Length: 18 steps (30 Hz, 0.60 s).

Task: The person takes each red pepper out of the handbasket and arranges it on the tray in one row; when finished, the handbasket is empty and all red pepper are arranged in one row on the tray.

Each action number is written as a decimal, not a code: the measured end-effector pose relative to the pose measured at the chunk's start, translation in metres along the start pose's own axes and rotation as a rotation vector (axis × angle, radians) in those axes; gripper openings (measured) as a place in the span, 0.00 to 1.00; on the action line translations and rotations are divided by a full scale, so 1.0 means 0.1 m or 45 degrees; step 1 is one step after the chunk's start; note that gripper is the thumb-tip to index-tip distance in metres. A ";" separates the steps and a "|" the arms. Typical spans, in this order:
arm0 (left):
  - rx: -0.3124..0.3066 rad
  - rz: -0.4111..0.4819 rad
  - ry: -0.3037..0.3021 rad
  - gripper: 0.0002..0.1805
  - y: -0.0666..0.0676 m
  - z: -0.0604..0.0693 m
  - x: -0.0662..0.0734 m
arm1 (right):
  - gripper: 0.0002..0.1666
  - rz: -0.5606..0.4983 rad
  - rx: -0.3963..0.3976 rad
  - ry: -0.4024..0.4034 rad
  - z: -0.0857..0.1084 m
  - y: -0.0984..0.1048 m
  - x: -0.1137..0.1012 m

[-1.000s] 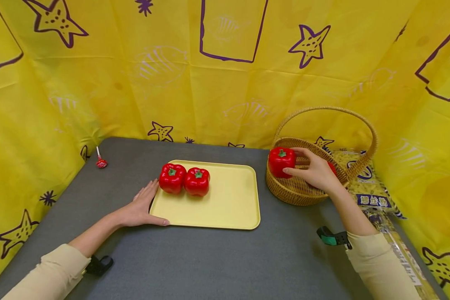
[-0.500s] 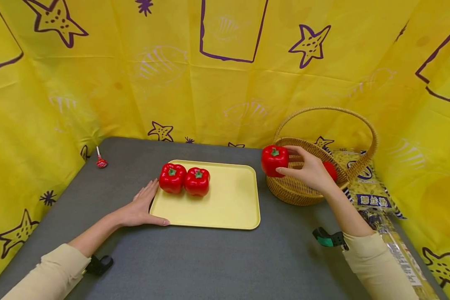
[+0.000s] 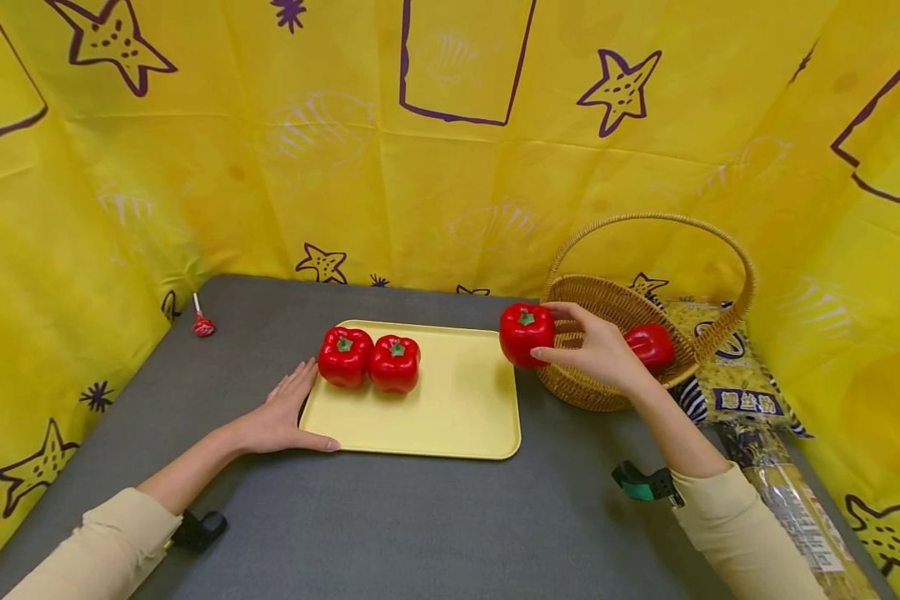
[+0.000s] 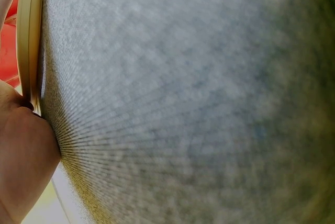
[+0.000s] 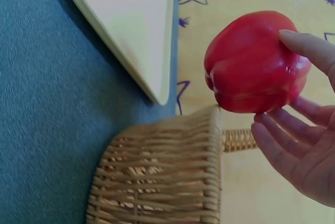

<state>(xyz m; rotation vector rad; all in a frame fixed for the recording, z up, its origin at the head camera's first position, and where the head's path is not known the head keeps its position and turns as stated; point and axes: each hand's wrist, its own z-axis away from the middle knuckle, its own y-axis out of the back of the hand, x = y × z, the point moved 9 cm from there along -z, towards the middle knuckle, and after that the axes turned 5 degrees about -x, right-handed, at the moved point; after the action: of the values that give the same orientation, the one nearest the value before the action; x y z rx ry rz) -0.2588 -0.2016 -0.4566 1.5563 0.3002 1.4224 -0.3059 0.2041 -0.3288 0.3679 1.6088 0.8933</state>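
Note:
In the head view my right hand holds a red bell pepper with a green stem, between thumb and fingers. This pepper hangs in the air above the basket's rim in the right wrist view. Two more red bell peppers stand side by side on the left part of a pale yellow tray. My left hand rests at the tray's left edge, fingers and thumb spread straight along its corner. Inside the wicker basket lies another red pepper, partly covered by my right hand.
The basket's tall arched handle rises behind my right hand. Printed plastic packets lie right of the basket. A red lollipop lies at the table's far left. Yellow patterned cloth hangs around the grey table.
My right hand has carried the pepper leftward out of the basket toward the tray's right edge. More of the pepper left in the basket now shows. My left hand has stayed in place.

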 end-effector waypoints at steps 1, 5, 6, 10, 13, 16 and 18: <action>-0.001 0.001 -0.001 0.71 0.00 0.00 0.00 | 0.42 -0.003 -0.005 0.002 -0.01 -0.02 0.00; -0.004 0.004 0.001 0.71 0.01 0.00 0.01 | 0.43 -0.013 -0.028 0.010 -0.02 -0.12 -0.02; -0.004 0.005 0.002 0.71 0.01 0.00 0.01 | 0.43 -0.025 -0.034 0.012 -0.03 -0.14 -0.03; -0.006 0.006 0.007 0.71 0.01 0.01 0.01 | 0.42 -0.071 -0.055 0.027 -0.06 -0.24 -0.05; -0.004 0.005 0.005 0.71 0.01 0.00 0.01 | 0.41 -0.080 -0.065 0.045 -0.08 -0.32 -0.08; -0.004 0.001 0.004 0.71 0.01 0.00 0.01 | 0.40 -0.082 -0.070 0.056 -0.10 -0.39 -0.09; -0.005 0.000 0.003 0.71 0.00 0.00 0.00 | 0.40 -0.090 -0.075 0.064 -0.11 -0.44 -0.10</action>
<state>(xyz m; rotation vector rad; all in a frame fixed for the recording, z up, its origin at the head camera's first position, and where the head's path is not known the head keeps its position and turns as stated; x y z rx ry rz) -0.2587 -0.2016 -0.4559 1.5516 0.2988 1.4245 -0.3031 0.1648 -0.3531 0.2477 1.6279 0.9002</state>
